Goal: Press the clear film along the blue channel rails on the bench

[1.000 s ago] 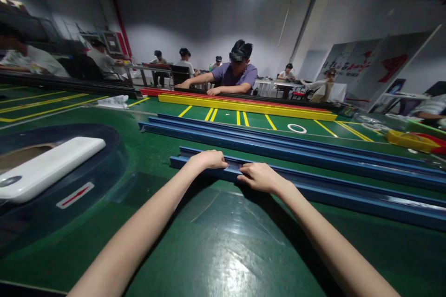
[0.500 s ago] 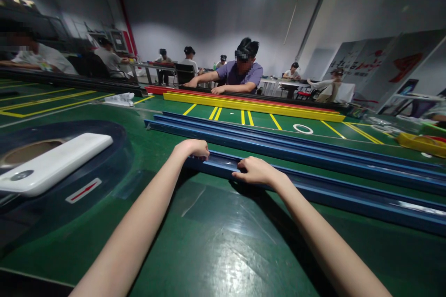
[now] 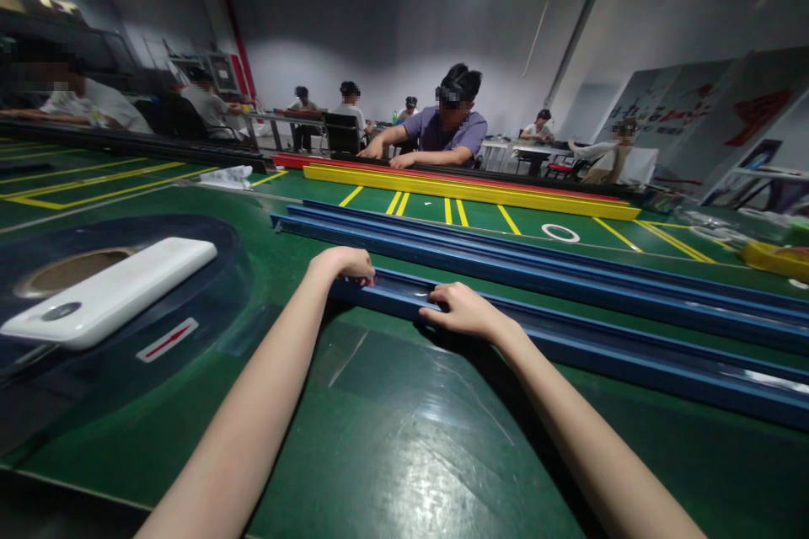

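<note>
A long blue channel strip [image 3: 587, 349] with raised edges lies on the green table, slanting away to the right. My left hand [image 3: 349, 264] is closed over its left end, the curled fingers reaching inside the channel and partly hidden. Farther right along the same strip, my right hand [image 3: 464, 309] grips the near edge, thumb on the near side and fingers bent over into the groove. Just beyond lie more blue strips [image 3: 506, 269], side by side and apart from my hands.
On the left, a white power bank [image 3: 120, 290] rests on a large tape-like roll [image 3: 227, 261]. Yellow strips [image 3: 468, 192] lie across the table before a co-worker [image 3: 446, 130]. There is a white ring [image 3: 560, 233] and, far right, a yellow tray [image 3: 774, 259].
The view has swung slightly left. My left hand has shifted a little to the left relative to the table; my right hand keeps nearly the same grip on the channel strip.
</note>
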The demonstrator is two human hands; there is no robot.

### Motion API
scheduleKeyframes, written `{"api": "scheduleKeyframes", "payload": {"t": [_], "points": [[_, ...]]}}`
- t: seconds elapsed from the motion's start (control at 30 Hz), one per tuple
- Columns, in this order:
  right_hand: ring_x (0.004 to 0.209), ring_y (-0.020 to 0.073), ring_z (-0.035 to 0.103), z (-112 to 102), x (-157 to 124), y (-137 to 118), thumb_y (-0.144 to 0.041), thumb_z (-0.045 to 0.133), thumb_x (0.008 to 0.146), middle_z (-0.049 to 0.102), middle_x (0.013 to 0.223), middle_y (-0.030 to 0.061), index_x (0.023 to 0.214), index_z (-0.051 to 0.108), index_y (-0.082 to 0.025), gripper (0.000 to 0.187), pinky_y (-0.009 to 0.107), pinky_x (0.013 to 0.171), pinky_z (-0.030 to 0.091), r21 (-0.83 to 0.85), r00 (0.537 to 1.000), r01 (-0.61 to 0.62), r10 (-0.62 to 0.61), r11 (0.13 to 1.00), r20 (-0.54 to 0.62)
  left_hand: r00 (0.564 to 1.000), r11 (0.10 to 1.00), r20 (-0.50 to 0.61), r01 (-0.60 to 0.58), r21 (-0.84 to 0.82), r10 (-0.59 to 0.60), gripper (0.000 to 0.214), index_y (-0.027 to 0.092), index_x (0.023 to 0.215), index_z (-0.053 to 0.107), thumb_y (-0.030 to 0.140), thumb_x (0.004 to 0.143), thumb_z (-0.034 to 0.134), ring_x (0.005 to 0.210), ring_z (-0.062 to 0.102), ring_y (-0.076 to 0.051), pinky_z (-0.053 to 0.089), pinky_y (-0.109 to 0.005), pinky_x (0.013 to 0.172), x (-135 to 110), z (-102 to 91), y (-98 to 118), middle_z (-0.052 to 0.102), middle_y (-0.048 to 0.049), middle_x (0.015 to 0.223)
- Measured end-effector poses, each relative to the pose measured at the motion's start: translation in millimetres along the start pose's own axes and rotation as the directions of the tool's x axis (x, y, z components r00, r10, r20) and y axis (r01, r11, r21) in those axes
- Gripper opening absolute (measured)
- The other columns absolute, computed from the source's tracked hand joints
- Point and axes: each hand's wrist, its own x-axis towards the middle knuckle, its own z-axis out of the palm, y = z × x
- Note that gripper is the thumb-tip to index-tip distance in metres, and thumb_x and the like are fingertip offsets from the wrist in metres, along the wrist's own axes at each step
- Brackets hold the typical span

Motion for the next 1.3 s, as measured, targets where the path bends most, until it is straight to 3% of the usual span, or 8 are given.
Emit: {"api": "scheduleKeyframes", "payload": {"t": [0.77,1.3], "points": [[0.080,0.0175,0.057,5.5,0.6,0.2,-0.047,0.032,0.082,0.064,0.089,0.0081,0.085,0.062,-0.017,0.042,0.023,0.066,0.034,-0.096,1.000,0.000,-0.001,0.995,-0.008,0.998,0.998,0.013,0.057,-0.017,-0.057,0.027,0.018,0.083,0.066,0.026,0.066,0.046,0.060,0.052,-0.012,0.035,-0.019,0.050,-0.3,-2.0,-4.8,0.065,-0.0040,0.085],[0.080,0.0181,0.057,6.3,-0.1,1.5,-0.046,0.033,0.082,0.064,0.091,0.0080,0.089,0.062,-0.018,0.041,0.024,0.065,0.034,-0.086,0.999,0.018,-0.021,0.996,-0.037,0.978,0.979,-0.051,0.202,-0.002,-0.202,0.024,0.015,0.073,0.066,0.021,0.069,0.043,0.071,0.060,-0.016,0.044,-0.022,0.059,-11.0,-8.6,-10.1,0.066,-0.0061,0.087]]}}
